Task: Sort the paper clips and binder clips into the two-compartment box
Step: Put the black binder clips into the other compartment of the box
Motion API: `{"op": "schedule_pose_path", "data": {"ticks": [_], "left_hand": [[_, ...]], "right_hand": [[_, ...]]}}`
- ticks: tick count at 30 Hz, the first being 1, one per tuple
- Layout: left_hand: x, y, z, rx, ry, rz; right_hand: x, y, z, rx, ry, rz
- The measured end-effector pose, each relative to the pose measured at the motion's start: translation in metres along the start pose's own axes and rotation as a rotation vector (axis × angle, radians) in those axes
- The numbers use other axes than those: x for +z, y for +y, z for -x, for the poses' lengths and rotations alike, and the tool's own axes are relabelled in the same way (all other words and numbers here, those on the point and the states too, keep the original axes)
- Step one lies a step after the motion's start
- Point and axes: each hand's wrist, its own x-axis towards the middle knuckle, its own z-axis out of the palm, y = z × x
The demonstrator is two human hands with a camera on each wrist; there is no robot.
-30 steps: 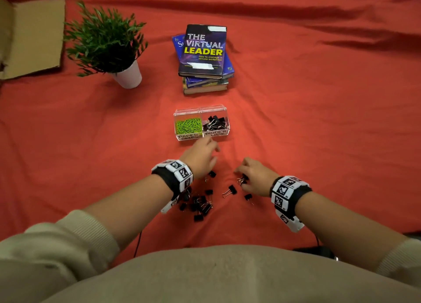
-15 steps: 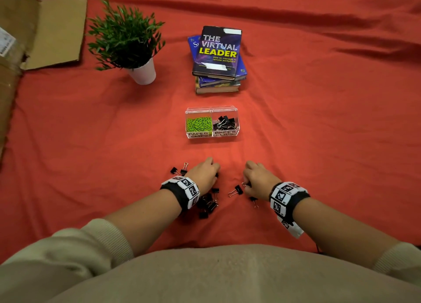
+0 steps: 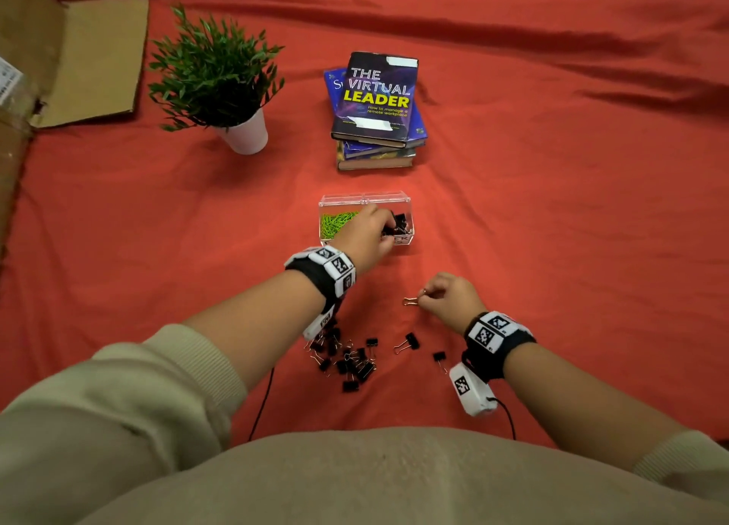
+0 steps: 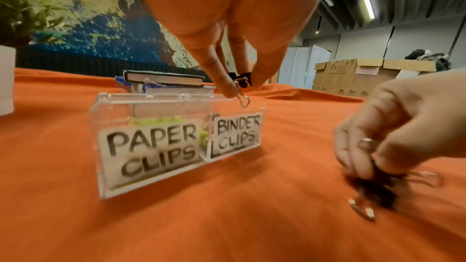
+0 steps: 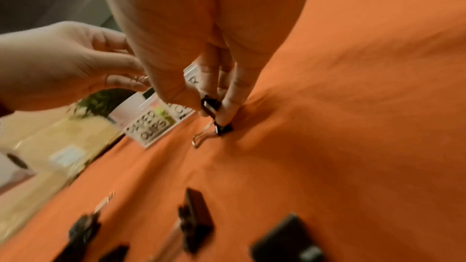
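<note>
A red cloth [image 3: 552, 228] covers the surface. On it, just under the left hand's [image 3: 365, 234] pinch, stands the clear two-compartment box [image 3: 343, 200]; beyond it a stack of books [image 3: 376, 106], a potted plant [image 3: 221, 86] and cardboard [image 3: 94, 58]. Loose binder clips [image 3: 349, 360] lie scattered just behind the right hand's [image 3: 447, 299] grip.

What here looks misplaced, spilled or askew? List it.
Little stands out. Loose binder clips lie scattered on the red cloth, unsorted rather than spilled. The two-compartment box stands upright, green paper clips in its left compartment. The stack of books sits slightly askew.
</note>
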Motion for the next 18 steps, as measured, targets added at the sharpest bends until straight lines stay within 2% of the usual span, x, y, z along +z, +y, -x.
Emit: {"op": "schedule_pose_path", "data": {"ticks": [3, 5, 10, 12, 15, 18], "left_hand": [[-0.005, -0.001, -0.026, 0.018, -0.019, -0.104], [-0.003, -0.004, -0.037, 0.032, -0.064, -0.195], [0.005, -0.015, -0.041, 0.099, -0.153, -0.420], [0.008, -0.018, -0.040, 0.146, -0.165, -0.500], [0.012, -0.022, -0.035, 0.192, -0.155, -0.630], [0.012, -0.021, -0.025, 0.120, -0.100, -0.584]], "right_hand": [[-0.009, -0.005, -0.010, 0.158, 0.000, -0.208], [-0.020, -0.015, -0.018, 0.210, 0.001, -0.279], [-0.042, -0.053, -0.053, 0.098, 0.070, -0.353], [-0.044, -0.069, -0.068, 0.042, 0.100, -0.303], [-0.043, -0.088, -0.083, -0.060, 0.133, -0.010], [-0.035, -0.100, -0.093, -0.120, 0.103, 0.188]]}}
